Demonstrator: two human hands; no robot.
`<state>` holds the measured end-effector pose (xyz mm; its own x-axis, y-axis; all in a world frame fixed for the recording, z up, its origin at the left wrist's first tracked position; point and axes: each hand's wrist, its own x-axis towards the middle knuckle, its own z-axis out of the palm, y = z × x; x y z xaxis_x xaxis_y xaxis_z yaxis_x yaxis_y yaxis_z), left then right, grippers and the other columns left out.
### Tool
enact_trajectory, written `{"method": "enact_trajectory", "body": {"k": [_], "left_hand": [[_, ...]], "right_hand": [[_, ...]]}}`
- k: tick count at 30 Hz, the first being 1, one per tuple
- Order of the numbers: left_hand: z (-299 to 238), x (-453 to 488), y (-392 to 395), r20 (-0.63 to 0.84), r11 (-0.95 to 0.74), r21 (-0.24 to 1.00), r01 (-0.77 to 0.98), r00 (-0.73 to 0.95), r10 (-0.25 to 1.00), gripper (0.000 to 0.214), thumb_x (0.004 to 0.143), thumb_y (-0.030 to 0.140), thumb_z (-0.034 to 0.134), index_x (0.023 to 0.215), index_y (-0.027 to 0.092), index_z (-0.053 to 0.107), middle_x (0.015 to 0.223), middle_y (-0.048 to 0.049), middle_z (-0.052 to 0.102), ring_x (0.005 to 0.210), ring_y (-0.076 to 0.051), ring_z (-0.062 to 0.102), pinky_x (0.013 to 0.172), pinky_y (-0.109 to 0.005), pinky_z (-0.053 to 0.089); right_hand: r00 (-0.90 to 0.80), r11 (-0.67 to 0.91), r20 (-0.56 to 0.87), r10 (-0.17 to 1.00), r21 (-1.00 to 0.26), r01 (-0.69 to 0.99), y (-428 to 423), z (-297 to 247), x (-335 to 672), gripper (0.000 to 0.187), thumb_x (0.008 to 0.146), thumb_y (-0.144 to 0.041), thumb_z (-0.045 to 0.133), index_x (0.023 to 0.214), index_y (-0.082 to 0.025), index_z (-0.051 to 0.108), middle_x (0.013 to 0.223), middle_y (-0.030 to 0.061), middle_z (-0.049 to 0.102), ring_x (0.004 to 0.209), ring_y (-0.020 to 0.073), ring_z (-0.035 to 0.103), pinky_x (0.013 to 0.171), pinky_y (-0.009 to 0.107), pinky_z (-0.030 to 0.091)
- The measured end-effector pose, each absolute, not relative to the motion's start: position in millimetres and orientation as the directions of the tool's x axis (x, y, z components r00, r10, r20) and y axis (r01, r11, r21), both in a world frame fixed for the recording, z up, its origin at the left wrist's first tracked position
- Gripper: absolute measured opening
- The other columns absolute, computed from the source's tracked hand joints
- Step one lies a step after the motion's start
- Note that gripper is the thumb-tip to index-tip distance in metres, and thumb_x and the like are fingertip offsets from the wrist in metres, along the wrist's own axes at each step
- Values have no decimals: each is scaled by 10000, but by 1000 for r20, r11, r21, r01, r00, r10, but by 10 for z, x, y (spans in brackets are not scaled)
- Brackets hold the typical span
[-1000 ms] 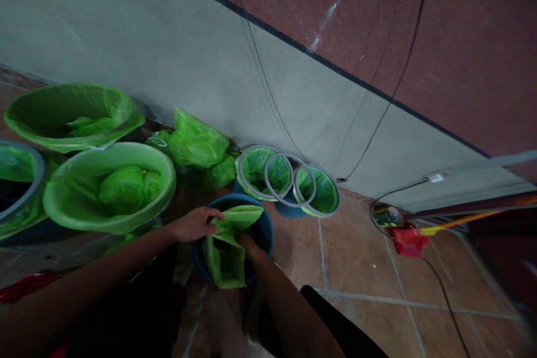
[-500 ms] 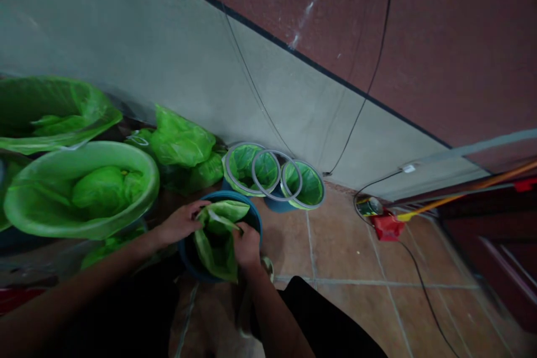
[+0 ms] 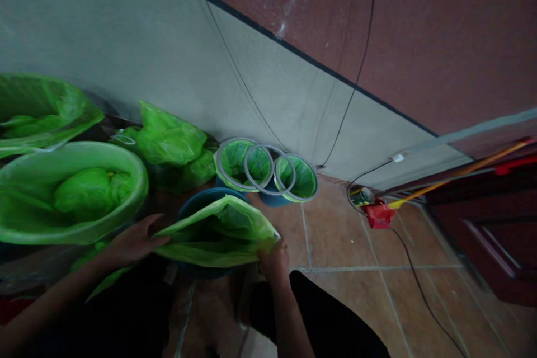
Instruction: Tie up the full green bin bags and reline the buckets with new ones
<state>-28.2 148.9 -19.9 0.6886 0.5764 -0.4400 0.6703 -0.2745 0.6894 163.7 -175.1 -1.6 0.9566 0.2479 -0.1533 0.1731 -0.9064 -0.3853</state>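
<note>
A green bin bag [image 3: 218,260] is stretched wide between my hands, its mouth pulled open above a blue bin [image 3: 197,200]. My left hand [image 3: 138,243] grips the bag's left edge between thumb and fingers. At the opposite edge, my right hand [image 3: 274,262] is closed on the rim, near a small white tie end. The bag hides most of the bin's inside. Just behind it, a grey ring [image 3: 248,182] lies across two small bins, a left lined bin [image 3: 239,159] and a right lined bin [image 3: 305,179].
At left stands a large bin [image 3: 134,207] lined in green, with bagged contents. Behind it are another lined bin [image 3: 79,114] and a tied green bag [image 3: 170,137] by the wall. A red dustpan [image 3: 380,215], a yellow-handled pole [image 3: 444,182] and a black cable [image 3: 419,285] lie right.
My hands have moved apart, spreading the bag from a narrow gathered shape into a wide opening over the blue bin. The view has shifted slightly.
</note>
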Motion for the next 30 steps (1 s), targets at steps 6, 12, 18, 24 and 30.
{"method": "enact_trajectory", "body": {"k": [6,12,18,24,30], "left_hand": [[347,322,1536,-347,-412,742,528,829,438,893,613,695,707,1363,213,651,1321,-108,737,1202,-379,677,1019,-424,544],[198,1023,1222,-346,-562,658,502,864,367,322,733,520,626,798,228,745,876,-92,782,912,-313,732,806,-356,522],[53,1003,1393,-324,-405,758,511,835,445,238,736,433,615,624,237,691,609,-20,667,703,-235,668,672,-305,451],[70,1022,1692,-558,250,827,504,684,469,392,537,530,821,729,200,734,616,-7,708,600,-206,641,603,-328,527],[-154,1111,1779,-592,368,806,464,612,524,411,464,494,858,701,189,718,613,-24,707,594,-214,651,608,-355,548]], "right_hand": [[857,-840,-157,490,-349,416,-938,437,2180,682,880,-401,659,1484,-115,521,1432,216,607,1387,357,521,1126,470,420],[863,-884,-242,443,-276,377,-557,36,2306,262,924,-270,614,1079,-140,780,1140,200,759,1140,353,682,997,461,500],[856,-792,-130,501,-468,392,-598,-142,2455,222,927,-166,561,924,-207,779,962,93,783,976,232,711,893,306,505],[843,-796,-147,518,-443,412,-320,-190,2661,246,942,-157,527,945,-149,772,932,117,775,899,217,704,843,288,501],[848,-798,-205,488,-499,338,-196,-332,2784,182,891,-175,603,883,-169,785,917,75,784,861,181,700,797,251,496]]}}
